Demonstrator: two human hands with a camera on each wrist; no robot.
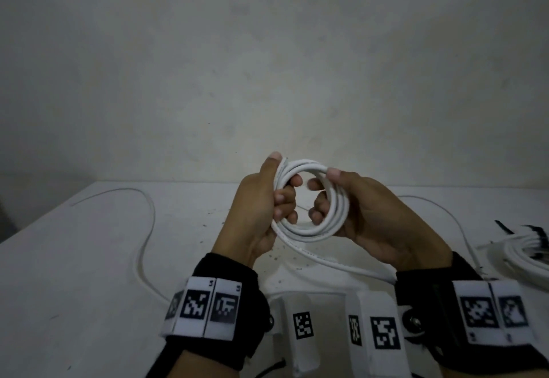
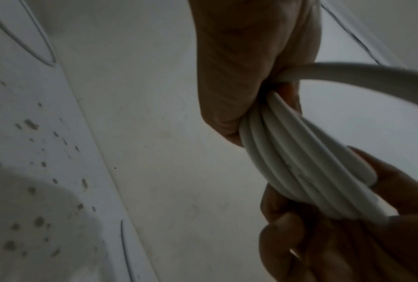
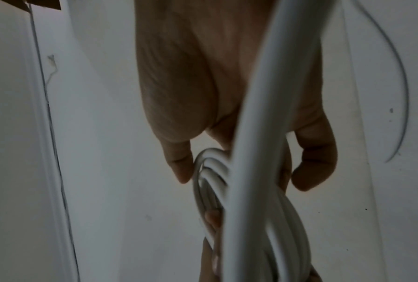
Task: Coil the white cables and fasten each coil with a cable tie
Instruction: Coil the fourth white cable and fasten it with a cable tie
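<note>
Holding white cable coil (image 1: 309, 199) above table (image 1: 89, 258) | left hand (image 1: 261, 208) grip grasping coil | right hand (image 1: 365, 214) same

No legible words, brand names or numbers appear in any view. The only signs are black-and-white square coded markers: two on the white band of the left wrist strap (image 1: 208, 306), two on the band of the right wrist strap (image 1: 493, 312), and further ones on the white camera housings (image 1: 303, 324) between the wrists. Small characters at the band corners are too blurred to read. Faint print along the white cable (image 1: 309, 251) is indecipherable.
</note>
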